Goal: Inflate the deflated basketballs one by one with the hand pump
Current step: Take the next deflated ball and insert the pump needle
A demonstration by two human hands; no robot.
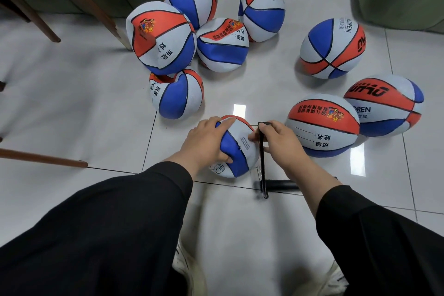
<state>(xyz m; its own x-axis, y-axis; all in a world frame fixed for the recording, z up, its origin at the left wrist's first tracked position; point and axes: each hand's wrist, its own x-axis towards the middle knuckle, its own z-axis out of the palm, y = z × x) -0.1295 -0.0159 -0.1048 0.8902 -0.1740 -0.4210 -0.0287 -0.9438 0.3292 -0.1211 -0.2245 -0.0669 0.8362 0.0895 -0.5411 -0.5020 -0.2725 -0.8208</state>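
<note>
One head-worn wide-angle view looks steeply down and forward — close over both sleeved forearms, onto the tiled floor [72,94], basketballs [165,36] scattered just ahead, frame edges bowed.

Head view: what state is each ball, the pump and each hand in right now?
Held ball: deflated, gripped by left hand.
Pump hose: pinched by right hand.
Pump body: lying on floor.
Left cluster: five balls, dented.
Right three balls: rounder.
</note>
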